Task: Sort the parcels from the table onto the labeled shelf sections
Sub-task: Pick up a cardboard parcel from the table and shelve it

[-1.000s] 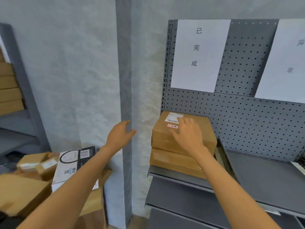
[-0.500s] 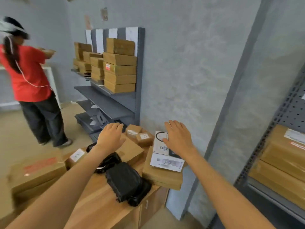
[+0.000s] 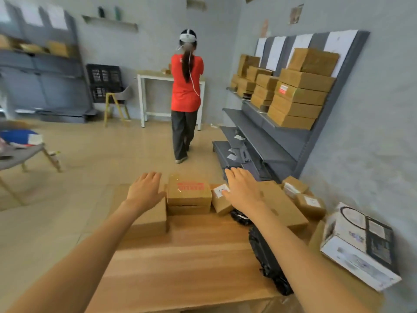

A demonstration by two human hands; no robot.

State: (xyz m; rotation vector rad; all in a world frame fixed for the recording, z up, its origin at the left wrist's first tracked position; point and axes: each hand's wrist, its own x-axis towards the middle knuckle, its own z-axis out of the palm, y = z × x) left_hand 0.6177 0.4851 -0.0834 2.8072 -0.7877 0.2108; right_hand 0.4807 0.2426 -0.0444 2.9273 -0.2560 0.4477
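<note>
1. Wooden table (image 3: 180,263) first: parcels crowd its far end, none lifted yet.
2. Your left hand (image 3: 144,190) and right hand (image 3: 242,190) hover with fingers straight and loosely spread, holding nothing.
3. Between them sits the red-labelled box (image 3: 189,193), probably next, so you're framing it for a two-handed grab.
4. Stacked shelf (image 3: 270,125) waits well apart, rightward.

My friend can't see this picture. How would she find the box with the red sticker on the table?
Start at the wooden table in front. At its far edge, between the two outstretched hands, sits a stack of brown boxes. The box with the red sticker is the top one; the neighbouring small box to its right has a white label instead.
</note>
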